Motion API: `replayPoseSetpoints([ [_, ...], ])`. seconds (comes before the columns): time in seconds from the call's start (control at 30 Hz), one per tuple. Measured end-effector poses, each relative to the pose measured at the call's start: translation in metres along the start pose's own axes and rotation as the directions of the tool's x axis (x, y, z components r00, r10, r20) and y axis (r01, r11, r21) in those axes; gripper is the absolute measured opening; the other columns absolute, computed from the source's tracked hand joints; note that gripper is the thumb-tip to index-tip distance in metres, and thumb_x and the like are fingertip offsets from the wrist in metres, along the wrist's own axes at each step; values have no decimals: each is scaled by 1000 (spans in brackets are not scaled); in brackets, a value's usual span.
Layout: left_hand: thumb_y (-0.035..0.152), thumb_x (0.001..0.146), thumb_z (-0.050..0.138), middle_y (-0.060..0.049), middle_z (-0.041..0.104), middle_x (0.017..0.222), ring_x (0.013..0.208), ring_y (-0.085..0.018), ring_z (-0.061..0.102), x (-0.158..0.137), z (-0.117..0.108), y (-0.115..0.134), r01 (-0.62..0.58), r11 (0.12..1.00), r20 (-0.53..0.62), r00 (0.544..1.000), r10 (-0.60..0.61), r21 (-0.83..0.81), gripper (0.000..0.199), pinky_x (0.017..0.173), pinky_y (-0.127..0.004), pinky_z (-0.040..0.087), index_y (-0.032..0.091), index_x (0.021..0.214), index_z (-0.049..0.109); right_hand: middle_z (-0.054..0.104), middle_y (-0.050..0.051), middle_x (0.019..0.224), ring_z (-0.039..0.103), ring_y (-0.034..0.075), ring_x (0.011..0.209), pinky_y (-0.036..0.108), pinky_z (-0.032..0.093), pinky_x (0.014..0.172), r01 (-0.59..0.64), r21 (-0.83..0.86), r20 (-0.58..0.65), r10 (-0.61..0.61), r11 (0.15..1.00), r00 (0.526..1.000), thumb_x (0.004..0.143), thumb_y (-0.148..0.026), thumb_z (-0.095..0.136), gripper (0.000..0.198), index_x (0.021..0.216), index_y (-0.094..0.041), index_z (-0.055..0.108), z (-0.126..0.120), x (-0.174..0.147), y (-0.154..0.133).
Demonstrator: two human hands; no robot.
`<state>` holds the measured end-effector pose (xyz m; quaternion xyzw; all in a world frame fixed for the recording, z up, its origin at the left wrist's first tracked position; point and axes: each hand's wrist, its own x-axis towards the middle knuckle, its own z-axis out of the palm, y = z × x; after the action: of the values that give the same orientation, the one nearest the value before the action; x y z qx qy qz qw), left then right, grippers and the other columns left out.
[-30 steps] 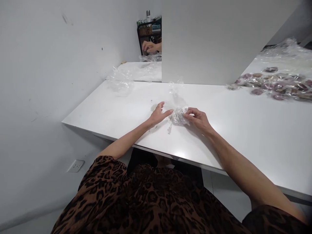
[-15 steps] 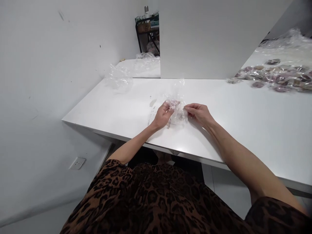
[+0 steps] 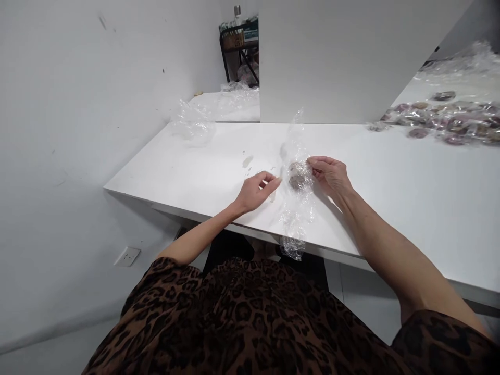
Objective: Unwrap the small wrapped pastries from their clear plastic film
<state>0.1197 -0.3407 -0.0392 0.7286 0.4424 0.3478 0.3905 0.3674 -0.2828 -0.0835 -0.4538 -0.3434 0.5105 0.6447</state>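
A sheet of clear plastic film [image 3: 297,219] lies stretched from the back of the white table [image 3: 183,172] to its front edge, where the end hangs over. In the middle of the film is a small round brownish item [image 3: 298,176], its kind too blurred to tell. My left hand [image 3: 255,191] is closed in a pinch at the film's left edge, just left of the round item. On the other side, my right hand [image 3: 331,174] pinches the right edge of the film between thumb and fingers.
Many wrapped round pieces [image 3: 457,122] are heaped at the back right. Crumpled clear film [image 3: 191,125] lies at the back left by the wall. A white upright panel [image 3: 320,62] borders the table's back, and a dark shelf rack [image 3: 240,44] stands beyond.
The bunched film has been spread out lengthwise, and the round item now shows in it. My left hand has moved slightly left and down, my right hand slightly right and up.
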Motion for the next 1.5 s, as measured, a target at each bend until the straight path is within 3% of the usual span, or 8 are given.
replayPoseSetpoints([
  [0.13,61,82,76,-16,70,116,97,-28,66,47,24,-7,154,967,-42,988,-149,204,58,83,-38,50,16,117,63,73,5,77,63,13,70,28,53,62,62,44,49,-65,997,997,55,-21,88,20,71,-17,76,4,-4,-3],
  [0.23,45,89,71,-12,71,98,91,-26,64,65,34,-16,222,952,-40,975,-218,212,31,84,-39,50,15,96,67,73,4,77,62,13,70,28,52,62,85,39,54,-87,996,995,55,-22,88,21,72,-18,75,3,-4,-5],
  [0.37,24,93,60,-8,72,91,81,-17,64,66,25,-20,261,951,-12,964,-267,-166,18,82,-32,52,15,79,66,71,4,77,63,13,71,27,52,61,57,-6,8,-57,998,998,57,-20,85,19,71,-18,72,-2,2,-2],
  [0.5,27,98,61,-14,74,114,88,-18,72,57,3,-7,285,745,55,947,-317,-604,17,88,-37,57,14,87,63,66,1,75,59,11,71,22,50,59,17,-167,-25,-22,986,999,62,-26,86,18,74,-21,74,-5,5,3],
  [0.77,37,99,66,-13,74,125,108,-27,75,50,-6,12,212,578,76,965,-250,-788,27,103,-48,56,16,85,59,67,8,109,64,15,81,24,54,55,-120,-188,177,154,975,972,81,-64,76,47,100,-22,67,7,-14,-12],
  [1.13,48,97,66,-11,74,126,89,-23,79,-10,-37,-6,134,692,-168,922,-350,-709,33,72,-31,62,18,90,55,67,9,109,62,21,88,34,55,66,139,-492,317,28,859,948,80,-53,79,46,109,-21,67,-2,-14,-1],
  [1.27,52,95,67,-12,72,127,75,-18,78,-37,-41,-27,199,719,-263,839,-476,-666,37,64,-28,61,17,90,55,66,14,124,62,26,99,43,57,79,356,-669,443,-34,652,896,89,-64,66,50,115,-21,66,6,-34,-13],
  [1.5,50,98,64,-11,75,114,63,-14,74,-50,-39,-39,189,692,-270,825,-497,-697,36,57,-25,56,16,90,55,66,18,112,58,31,99,45,53,81,683,-724,676,98,-94,730,98,-44,55,31,109,-17,66,36,-103,-12],
])
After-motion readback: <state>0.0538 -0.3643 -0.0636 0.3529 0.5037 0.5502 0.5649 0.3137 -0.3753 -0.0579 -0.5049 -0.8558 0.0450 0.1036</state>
